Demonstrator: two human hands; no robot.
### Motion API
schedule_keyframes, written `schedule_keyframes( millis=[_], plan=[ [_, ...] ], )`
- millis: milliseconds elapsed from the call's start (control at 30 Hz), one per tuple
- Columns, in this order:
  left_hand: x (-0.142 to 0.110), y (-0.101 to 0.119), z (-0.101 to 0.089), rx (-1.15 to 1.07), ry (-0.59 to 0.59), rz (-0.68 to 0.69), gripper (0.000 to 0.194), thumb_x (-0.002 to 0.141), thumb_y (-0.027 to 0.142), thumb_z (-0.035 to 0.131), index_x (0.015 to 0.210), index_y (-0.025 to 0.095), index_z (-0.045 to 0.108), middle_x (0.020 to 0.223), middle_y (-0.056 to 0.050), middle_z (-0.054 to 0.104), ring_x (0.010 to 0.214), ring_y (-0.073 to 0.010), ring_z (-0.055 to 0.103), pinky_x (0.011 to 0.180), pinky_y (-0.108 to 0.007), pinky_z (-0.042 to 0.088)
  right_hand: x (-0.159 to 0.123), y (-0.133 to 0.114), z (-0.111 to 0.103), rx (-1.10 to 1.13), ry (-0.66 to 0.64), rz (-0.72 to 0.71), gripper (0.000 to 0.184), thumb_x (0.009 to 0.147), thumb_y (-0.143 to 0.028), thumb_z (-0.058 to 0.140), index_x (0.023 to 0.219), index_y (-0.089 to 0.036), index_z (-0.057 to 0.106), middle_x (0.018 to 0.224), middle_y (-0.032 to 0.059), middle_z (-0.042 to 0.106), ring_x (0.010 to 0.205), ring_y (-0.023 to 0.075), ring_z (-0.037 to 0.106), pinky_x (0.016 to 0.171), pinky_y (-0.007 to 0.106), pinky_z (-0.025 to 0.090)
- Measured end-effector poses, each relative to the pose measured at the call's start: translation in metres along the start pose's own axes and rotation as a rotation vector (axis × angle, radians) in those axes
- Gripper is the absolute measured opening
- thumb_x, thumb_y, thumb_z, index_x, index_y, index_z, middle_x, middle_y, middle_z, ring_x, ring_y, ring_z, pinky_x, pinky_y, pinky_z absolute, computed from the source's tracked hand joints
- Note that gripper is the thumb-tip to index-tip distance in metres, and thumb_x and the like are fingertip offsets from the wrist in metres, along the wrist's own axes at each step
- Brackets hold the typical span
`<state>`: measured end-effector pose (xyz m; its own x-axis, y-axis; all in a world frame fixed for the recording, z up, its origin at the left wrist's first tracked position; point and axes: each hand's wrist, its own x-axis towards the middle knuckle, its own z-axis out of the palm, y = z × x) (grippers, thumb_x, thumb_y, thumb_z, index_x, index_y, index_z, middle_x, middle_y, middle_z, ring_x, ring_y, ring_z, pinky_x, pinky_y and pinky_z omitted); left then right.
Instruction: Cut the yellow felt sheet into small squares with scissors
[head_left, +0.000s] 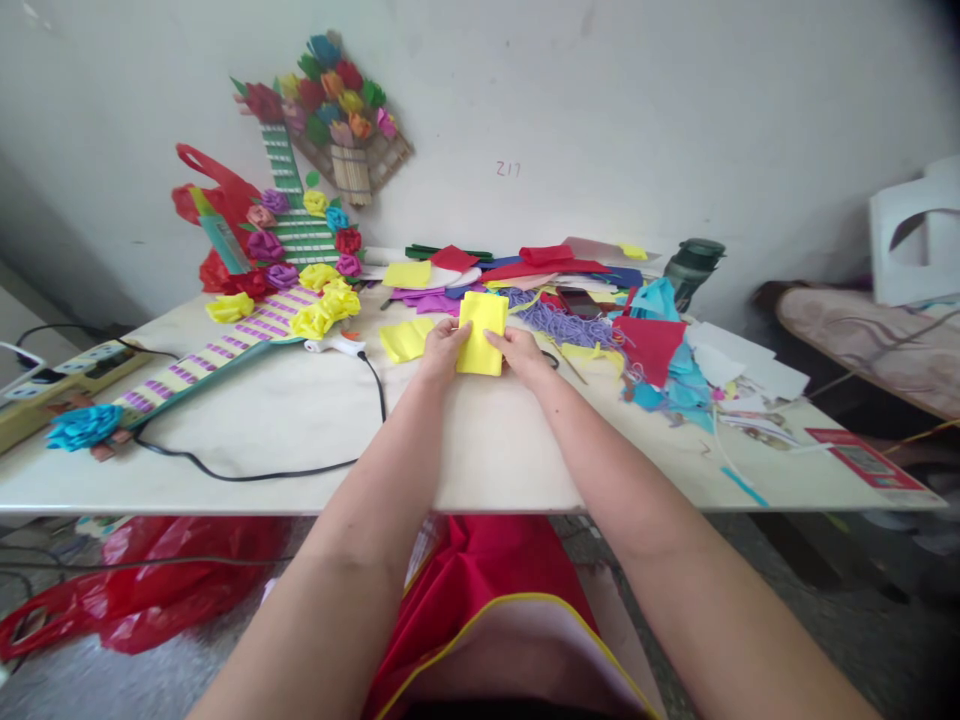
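Observation:
A folded piece of yellow crepe paper (482, 340) is held upright between my two hands over the middle of the table. My left hand (442, 352) pinches its left edge, thumb on the front face. On the opposite edge, my right hand (525, 354) grips it the same way; the fingers behind the paper are hidden. Another yellow paper piece (403, 340) lies just left of my left hand. Beside my right hand shows a dark loop (551, 359), perhaps a scissors handle. A white glue gun (336, 345) with a black cord rests further left.
Paper-flower decorations (307, 235) stand at the back left, one long striped piece (217, 355) reaching forward. Coloured paper sheets (525, 265), purple shreds (566, 322) and blue scraps (686, 385) cover the back and right. A dark bottle (694, 270) stands behind; a power strip (71, 380) lies left.

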<state>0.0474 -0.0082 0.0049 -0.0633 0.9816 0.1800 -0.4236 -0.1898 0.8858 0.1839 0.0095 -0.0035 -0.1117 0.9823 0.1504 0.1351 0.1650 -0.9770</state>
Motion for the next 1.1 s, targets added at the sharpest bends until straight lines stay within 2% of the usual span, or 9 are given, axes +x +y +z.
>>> schedule_keyframes(
  millis=[100,267,367,533,667,833,967,1100],
  plan=[
    [0.001,0.001,-0.001,0.022,-0.017,0.017,0.038,0.053,0.039,0.073,0.077,0.018,0.052,0.064,0.0,0.063,0.066,-0.0183,0.063,0.065,-0.031,0.049,0.001,-0.001,-0.001,-0.052,0.016,-0.035,0.03,0.063,-0.043,0.067,0.076,-0.017,0.062,0.062,-0.0003,0.063,0.056,0.0148,0.058,0.049,0.025,0.047],
    [0.003,0.001,-0.004,0.016,-0.073,0.074,0.037,0.056,0.04,0.071,0.079,0.019,0.051,0.07,0.0,0.064,0.071,-0.0168,0.063,0.067,-0.028,0.047,0.005,-0.001,-0.004,-0.126,0.06,-0.18,0.022,0.062,-0.036,0.068,0.073,-0.018,0.064,0.066,-0.0015,0.065,0.068,0.0165,0.061,0.058,0.026,0.049],
    [0.004,0.0,-0.006,0.01,-0.066,0.075,0.037,0.055,0.039,0.071,0.077,0.018,0.05,0.071,0.0,0.063,0.071,-0.0163,0.062,0.068,-0.028,0.046,0.006,0.0,-0.005,-0.169,0.056,-0.199,0.02,0.06,-0.034,0.07,0.069,-0.018,0.064,0.063,-0.0021,0.064,0.066,0.0165,0.061,0.056,0.025,0.048],
    [0.008,-0.005,-0.012,-0.033,-0.078,-0.023,0.033,0.052,0.032,0.071,0.075,0.016,0.052,0.067,-0.002,0.063,0.074,-0.0197,0.062,0.068,-0.03,0.047,0.004,0.001,-0.004,-0.172,-0.018,-0.182,0.021,0.055,-0.034,0.073,0.06,-0.017,0.061,0.048,-0.0048,0.056,0.043,0.0103,0.051,0.042,0.021,0.04],
    [0.011,-0.008,-0.015,-0.043,-0.061,-0.038,0.03,0.052,0.029,0.069,0.074,0.016,0.053,0.067,-0.002,0.063,0.076,-0.0208,0.063,0.07,-0.031,0.047,-0.001,-0.002,0.0,-0.137,-0.095,-0.104,0.026,0.056,-0.037,0.073,0.062,-0.017,0.057,0.038,-0.0062,0.05,0.031,0.008,0.043,0.032,0.019,0.032],
    [0.01,-0.006,-0.013,-0.01,-0.018,-0.07,0.027,0.051,0.027,0.065,0.073,0.017,0.053,0.067,-0.002,0.063,0.074,-0.0204,0.062,0.07,-0.031,0.048,-0.004,-0.002,0.0,-0.168,-0.124,-0.056,0.029,0.059,-0.042,0.071,0.062,-0.018,0.056,0.032,-0.005,0.048,0.028,0.0109,0.044,0.029,0.02,0.033],
    [0.005,-0.002,-0.011,-0.02,-0.042,-0.068,0.024,0.052,0.025,0.061,0.074,0.017,0.053,0.068,-0.001,0.063,0.074,-0.0203,0.062,0.069,-0.03,0.047,-0.003,0.0,0.0,-0.177,-0.128,-0.065,0.028,0.06,-0.042,0.071,0.062,-0.017,0.058,0.029,-0.0057,0.046,0.025,0.0109,0.042,0.027,0.02,0.032],
    [0.003,-0.001,-0.012,-0.027,-0.094,0.015,0.027,0.052,0.022,0.059,0.078,0.016,0.056,0.072,-0.001,0.063,0.074,-0.0193,0.061,0.069,-0.029,0.046,-0.003,-0.002,0.002,-0.105,-0.125,-0.036,0.027,0.059,-0.036,0.074,0.07,-0.016,0.06,0.037,-0.0041,0.053,0.033,0.0132,0.052,0.032,0.021,0.042]
  ],
)
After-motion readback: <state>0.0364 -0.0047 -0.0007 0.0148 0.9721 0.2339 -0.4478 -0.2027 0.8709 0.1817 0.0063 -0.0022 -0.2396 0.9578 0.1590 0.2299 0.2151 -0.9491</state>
